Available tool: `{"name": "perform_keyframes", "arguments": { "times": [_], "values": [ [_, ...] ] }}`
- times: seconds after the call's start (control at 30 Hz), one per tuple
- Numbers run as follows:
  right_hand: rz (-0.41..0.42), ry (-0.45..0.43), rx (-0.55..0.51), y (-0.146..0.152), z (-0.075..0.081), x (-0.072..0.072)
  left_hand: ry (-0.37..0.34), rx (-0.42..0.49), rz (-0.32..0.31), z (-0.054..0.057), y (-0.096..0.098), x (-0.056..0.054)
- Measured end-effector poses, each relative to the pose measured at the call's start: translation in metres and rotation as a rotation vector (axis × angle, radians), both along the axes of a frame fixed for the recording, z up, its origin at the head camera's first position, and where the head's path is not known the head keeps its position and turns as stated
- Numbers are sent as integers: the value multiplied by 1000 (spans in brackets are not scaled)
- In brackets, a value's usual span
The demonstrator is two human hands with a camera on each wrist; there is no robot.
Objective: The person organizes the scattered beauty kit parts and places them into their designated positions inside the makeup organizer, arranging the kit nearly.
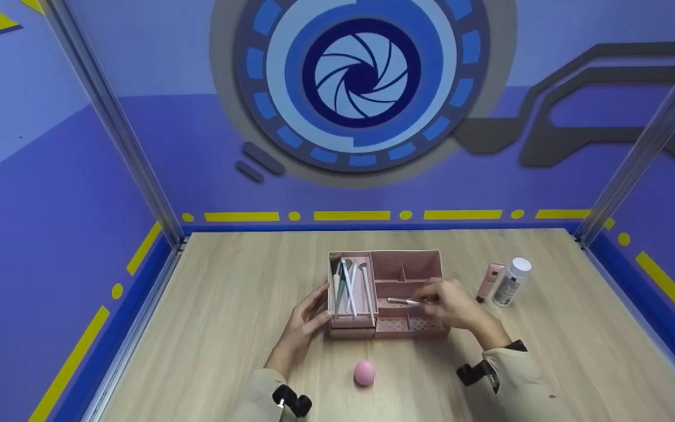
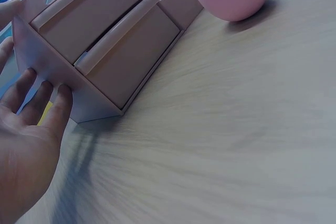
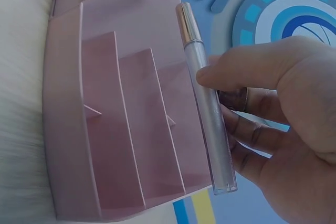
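Observation:
A pink desk organizer [image 1: 422, 261] with two drawers on its left front stands on the table. My left hand [image 1: 303, 325] steadies its left side; in the left wrist view the fingertips [image 2: 64, 92] touch the side wall and the fingers are extended. Over the right-hand compartments, my right hand [image 1: 457, 302] pinches a lip gloss tube [image 3: 210, 124] between thumb and fingers. The tube is clear with a shiny gold-pink cap, and lies level over the middle row in the head view. Several makeup brushes [image 1: 349, 293] lie in the organizer's left top tray.
In front of the organizer sits a pink egg-shaped makeup sponge [image 1: 364, 373]. To the right stand a white-capped bottle [image 1: 512, 284] and a small pink squeeze tube [image 1: 490, 278]. The wooden table [image 1: 226, 281] is bordered by blue panels and metal posts [image 1: 109, 111].

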State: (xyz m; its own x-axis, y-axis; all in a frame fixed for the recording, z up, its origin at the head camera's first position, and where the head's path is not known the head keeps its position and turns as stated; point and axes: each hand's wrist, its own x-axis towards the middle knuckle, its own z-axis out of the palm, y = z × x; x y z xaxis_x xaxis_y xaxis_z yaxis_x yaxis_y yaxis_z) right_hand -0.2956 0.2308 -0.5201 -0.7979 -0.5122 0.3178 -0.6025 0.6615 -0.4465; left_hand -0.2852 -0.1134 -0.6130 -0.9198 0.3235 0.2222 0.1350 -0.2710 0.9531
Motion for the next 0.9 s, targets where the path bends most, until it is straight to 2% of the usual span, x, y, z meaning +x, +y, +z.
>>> {"name": "perform_keyframes", "arguments": {
  "times": [0.23,0.37,0.5,0.67,0.8,0.9],
  "values": [
    [2,53,-17,-4,-2,-14,-17,-10,6,0,0,1],
    [-20,54,-12,-7,-3,-20,-34,6,4,1,1,1],
    [-56,35,-5,-10,-4,-25,-12,4,4,0,1,0],
    [-117,38,-14,-13,-7,-28,5,-6,-2,0,1,-1],
    [-127,73,-23,-12,-10,-28,24,-7,-4,0,0,-1],
    [-134,57,-38,-11,-12,-26,38,-13,1,-1,-1,-1]
  ]
}}
